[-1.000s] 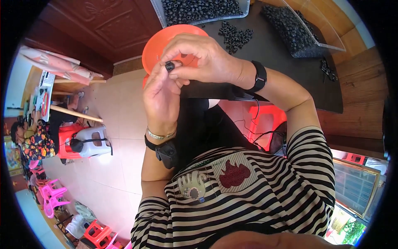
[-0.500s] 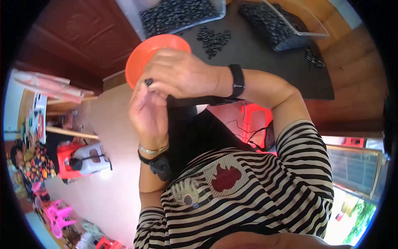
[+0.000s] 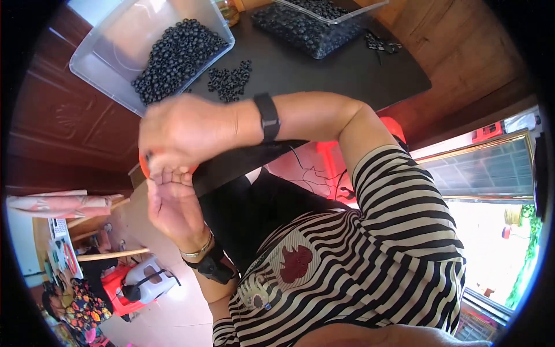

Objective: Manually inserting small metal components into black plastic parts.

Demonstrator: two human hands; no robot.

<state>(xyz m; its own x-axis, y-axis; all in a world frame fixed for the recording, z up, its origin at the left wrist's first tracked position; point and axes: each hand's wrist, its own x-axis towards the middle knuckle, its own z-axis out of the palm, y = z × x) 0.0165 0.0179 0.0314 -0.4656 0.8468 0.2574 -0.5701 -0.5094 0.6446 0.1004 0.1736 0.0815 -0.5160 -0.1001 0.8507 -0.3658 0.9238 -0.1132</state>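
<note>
Head view: mid-left, right hand and curled left hand now mostly mask orange bowl, still handling blurred black piece; grips unclear.

Two hands, two clear bins, two small heaps of black pieces, seemingly one orange bowl

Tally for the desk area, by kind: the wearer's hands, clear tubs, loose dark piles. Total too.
Left hand, right hand: 2 hands
Left tub, right tub: 2 tubs
Large pile, small pile: 2 piles
Total: 6
</note>
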